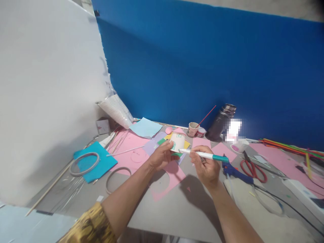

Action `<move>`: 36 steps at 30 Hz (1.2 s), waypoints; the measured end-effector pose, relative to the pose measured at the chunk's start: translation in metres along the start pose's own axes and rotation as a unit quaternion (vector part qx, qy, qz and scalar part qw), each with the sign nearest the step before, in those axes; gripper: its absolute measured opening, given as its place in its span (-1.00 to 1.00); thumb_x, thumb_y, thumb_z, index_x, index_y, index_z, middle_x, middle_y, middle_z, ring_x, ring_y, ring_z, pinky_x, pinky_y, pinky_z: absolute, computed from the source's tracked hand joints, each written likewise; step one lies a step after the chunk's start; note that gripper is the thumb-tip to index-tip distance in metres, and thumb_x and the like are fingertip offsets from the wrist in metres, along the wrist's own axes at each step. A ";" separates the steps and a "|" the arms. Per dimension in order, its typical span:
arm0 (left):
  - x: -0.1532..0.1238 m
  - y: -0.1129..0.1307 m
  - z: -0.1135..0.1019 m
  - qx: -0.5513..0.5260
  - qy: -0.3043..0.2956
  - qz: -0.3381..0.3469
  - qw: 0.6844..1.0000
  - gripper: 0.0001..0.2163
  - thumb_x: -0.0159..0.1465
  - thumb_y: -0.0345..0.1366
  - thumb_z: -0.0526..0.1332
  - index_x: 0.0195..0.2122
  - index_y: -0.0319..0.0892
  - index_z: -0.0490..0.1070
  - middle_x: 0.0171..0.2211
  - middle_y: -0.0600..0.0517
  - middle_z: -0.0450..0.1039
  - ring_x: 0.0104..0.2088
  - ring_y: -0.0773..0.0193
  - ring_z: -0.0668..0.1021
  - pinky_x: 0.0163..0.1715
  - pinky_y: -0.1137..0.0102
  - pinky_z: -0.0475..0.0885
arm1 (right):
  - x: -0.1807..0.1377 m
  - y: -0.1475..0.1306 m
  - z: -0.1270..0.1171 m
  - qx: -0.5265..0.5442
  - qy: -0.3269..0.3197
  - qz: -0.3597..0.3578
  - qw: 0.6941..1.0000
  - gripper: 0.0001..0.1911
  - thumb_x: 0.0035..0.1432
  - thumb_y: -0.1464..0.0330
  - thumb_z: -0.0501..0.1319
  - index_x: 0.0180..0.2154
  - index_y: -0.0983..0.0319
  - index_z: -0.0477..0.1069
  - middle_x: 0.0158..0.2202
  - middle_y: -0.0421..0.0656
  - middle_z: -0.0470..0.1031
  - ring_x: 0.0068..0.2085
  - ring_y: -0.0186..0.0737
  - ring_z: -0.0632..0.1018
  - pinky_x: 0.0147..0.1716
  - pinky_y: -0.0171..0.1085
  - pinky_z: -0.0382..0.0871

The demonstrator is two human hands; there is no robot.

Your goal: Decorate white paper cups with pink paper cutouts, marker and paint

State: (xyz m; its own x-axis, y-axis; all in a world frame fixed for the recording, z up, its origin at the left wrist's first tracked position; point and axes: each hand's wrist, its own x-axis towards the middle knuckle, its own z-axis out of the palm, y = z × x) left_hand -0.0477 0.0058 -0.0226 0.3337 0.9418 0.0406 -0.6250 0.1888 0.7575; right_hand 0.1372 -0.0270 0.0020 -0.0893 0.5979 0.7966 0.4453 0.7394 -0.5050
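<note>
Left hand (162,156) grips a cup (178,141) above the littered table (162,216), in front of the pink paper (174,173). Cup wall bears green marks. Right hand (207,166), apart from the left, is closed around a marker (202,154), green end outward; its tip is at the cup's lower edge, contact not discernible. Glue gun (238,173) and red scissors (251,168) lie right of this hand.

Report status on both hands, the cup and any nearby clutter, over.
Left grip holding paper cup; right grip holding marker. Marker tip at cup's lower edge, contact unclear. Blue glue gun on table, right of right grip.
</note>
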 end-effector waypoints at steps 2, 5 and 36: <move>0.000 0.000 0.000 -0.008 -0.001 -0.003 1.000 -0.71 0.23 -0.11 0.38 -0.13 -0.18 0.53 -0.21 -0.09 0.54 -0.27 0.19 0.55 -0.33 0.35 0.47 | -0.001 0.001 0.000 0.004 0.003 0.013 1.000 -0.89 0.34 0.28 0.22 -0.25 0.16 0.46 -0.40 -0.18 0.54 -0.37 -0.20 0.61 -0.43 -0.28 0.50; 0.000 -0.001 0.000 -0.021 -0.001 -0.004 1.000 -0.71 0.25 -0.10 0.36 -0.12 -0.19 0.53 -0.18 -0.11 0.56 -0.25 0.17 0.56 -0.33 0.34 0.48 | -0.002 0.004 0.000 0.008 0.014 0.031 0.999 -0.88 0.33 0.27 0.23 -0.25 0.16 0.47 -0.39 -0.17 0.54 -0.38 -0.20 0.60 -0.45 -0.29 0.49; -0.004 -0.002 0.010 0.022 -0.005 0.007 1.000 -0.64 0.21 -0.09 0.40 -0.08 -0.21 0.51 -0.18 -0.09 0.54 -0.23 0.19 0.57 -0.27 0.36 0.50 | 0.005 -0.001 0.002 -0.022 -0.002 -0.058 0.998 -0.89 0.37 0.36 0.17 -0.27 0.19 0.41 -0.45 -0.23 0.50 -0.54 -0.34 0.48 -0.47 -0.32 0.42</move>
State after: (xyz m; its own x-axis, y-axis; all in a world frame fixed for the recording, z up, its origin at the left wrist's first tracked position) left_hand -0.0411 -0.0008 -0.0174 0.3326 0.9413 0.0581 -0.5986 0.1631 0.7843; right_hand 0.1346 -0.0243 0.0057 -0.1463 0.5101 0.8476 0.4701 0.7898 -0.3941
